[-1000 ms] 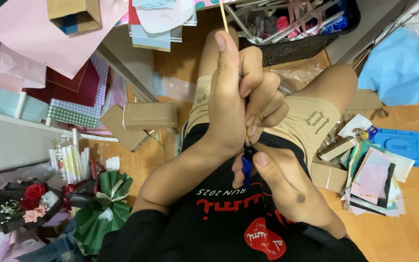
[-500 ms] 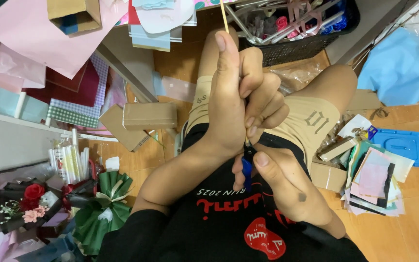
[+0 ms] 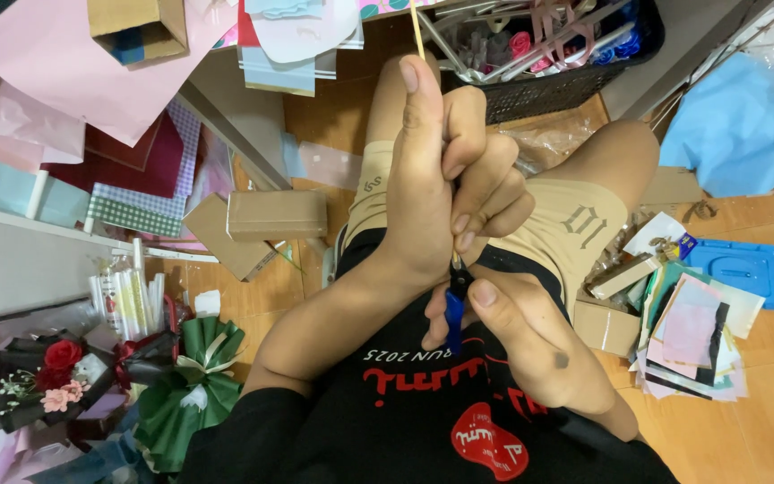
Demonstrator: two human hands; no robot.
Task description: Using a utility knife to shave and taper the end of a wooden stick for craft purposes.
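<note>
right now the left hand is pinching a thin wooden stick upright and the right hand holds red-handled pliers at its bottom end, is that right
Not quite: the handles are blue, not red. The head view shows the left hand pinching the thin wooden stick upright, while the right hand holds blue-handled pliers at its bottom end.

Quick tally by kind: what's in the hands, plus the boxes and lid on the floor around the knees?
Thin wooden stick, left hand: 1
Blue-handled pliers, right hand: 1
Brown cardboard boxes: 2
Blue plastic lid: 1
Total: 5
</note>
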